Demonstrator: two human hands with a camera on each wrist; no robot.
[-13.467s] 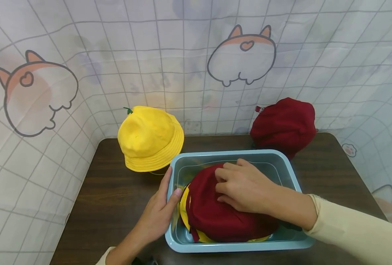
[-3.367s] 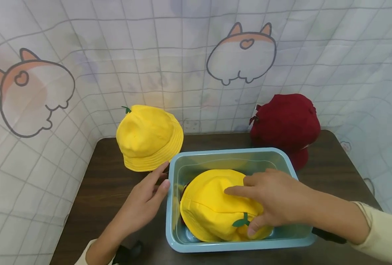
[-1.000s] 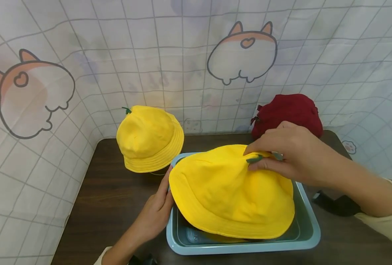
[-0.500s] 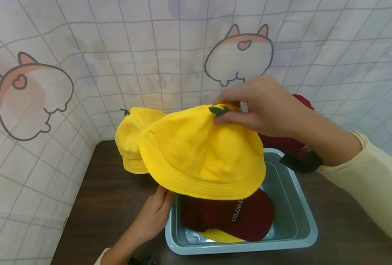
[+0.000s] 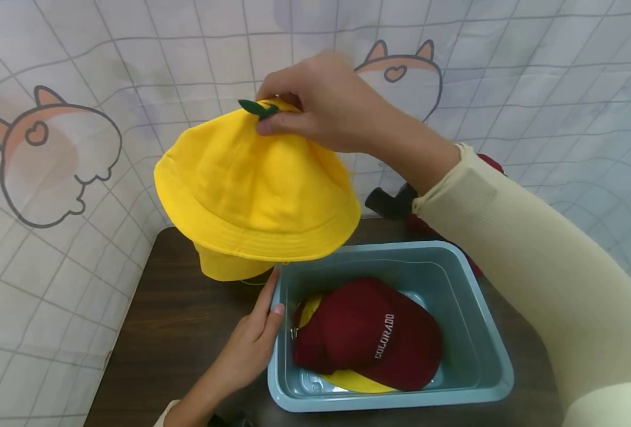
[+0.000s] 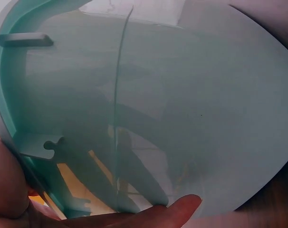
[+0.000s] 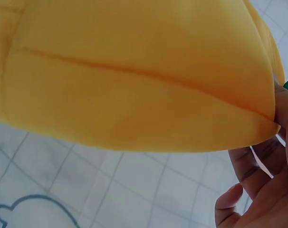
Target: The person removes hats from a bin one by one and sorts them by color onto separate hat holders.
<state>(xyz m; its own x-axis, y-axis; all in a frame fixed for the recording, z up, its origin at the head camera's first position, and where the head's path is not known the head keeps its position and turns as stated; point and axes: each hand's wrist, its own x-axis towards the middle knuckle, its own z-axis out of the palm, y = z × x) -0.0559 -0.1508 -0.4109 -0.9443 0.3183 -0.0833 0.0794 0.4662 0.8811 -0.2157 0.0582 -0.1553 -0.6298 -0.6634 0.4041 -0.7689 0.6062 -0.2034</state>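
In the head view my right hand pinches a yellow bucket hat at the crown by its green leaf tab. The hat hangs brim down above the table, overlapping another yellow hat behind it. In the right wrist view its yellow cloth spreads beside the curled fingers. My left hand grips the left rim of a light blue plastic bin, fingers along the outer wall. Inside lies a dark red cap lettered COLORADO, with a yellow hat partly hidden underneath.
Behind my right forearm, dark red headwear shows only in part at the back right. A dark wood table carries everything. A white gridded cloth with cartoon prints stands close behind and along the sides.
My right hand has lifted the yellow hat out of the bin and carried it up and left, uncovering the red cap. Earlier a different red item lay on top in the bin. The left hand stays at the rim.
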